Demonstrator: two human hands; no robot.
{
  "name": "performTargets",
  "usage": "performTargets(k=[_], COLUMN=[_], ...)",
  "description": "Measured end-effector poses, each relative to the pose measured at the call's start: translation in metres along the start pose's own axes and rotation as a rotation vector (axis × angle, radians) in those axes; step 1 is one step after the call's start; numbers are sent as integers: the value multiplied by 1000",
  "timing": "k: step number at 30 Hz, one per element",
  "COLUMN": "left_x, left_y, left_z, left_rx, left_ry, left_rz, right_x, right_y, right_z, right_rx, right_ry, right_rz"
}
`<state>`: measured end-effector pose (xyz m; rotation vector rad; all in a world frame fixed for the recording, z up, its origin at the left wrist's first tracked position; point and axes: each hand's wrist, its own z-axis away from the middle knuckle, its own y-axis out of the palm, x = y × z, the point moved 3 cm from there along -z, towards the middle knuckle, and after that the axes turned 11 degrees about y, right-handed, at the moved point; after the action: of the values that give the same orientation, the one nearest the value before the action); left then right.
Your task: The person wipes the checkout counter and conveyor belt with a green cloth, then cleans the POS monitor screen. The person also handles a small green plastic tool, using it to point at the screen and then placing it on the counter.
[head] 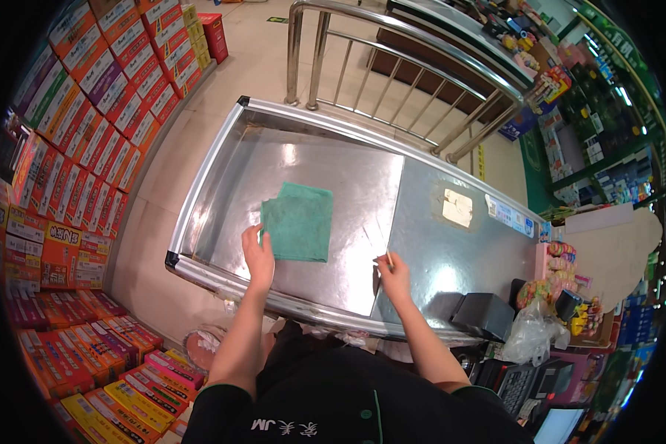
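A folded green cloth [298, 225] lies flat on the metal counter top [355, 166], left of the middle. My left hand [258, 250] touches the cloth's left edge, its thumb and fingers apart at the edge. To the right, near the seam between two counter sections, my right hand [393, 272] pinches a thin, light-coloured stick-like thing [389, 258] between thumb and fingers. What exactly this thing is cannot be told. Glare covers part of the metal around that hand.
A raised rim [200, 183] edges the counter. Steel railings [405, 72] stand beyond it. Stacked cartons [83, 133] line the left side. At the right are a dark device [483, 316], a clear plastic bag [533, 333], sweets [560, 266] and a keyboard [519, 388].
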<state>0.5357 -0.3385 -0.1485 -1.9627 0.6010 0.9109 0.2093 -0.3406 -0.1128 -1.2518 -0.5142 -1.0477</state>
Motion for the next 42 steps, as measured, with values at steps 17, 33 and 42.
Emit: performTargets(k=[17,33,42], left_x=[-52,-127,-81], left_y=[100,173,91], left_z=[2,17,78], left_rx=[1182,1035,1110], left_ry=[612,669,646], left_rz=[-456,-347,-369], right_x=[-82,-80,-105], right_y=[-63,-65,-60], right_z=[100,101,102], right_rx=[-406,-444,-369], right_ry=[-59,-149,-96], right_rz=[519,533,460])
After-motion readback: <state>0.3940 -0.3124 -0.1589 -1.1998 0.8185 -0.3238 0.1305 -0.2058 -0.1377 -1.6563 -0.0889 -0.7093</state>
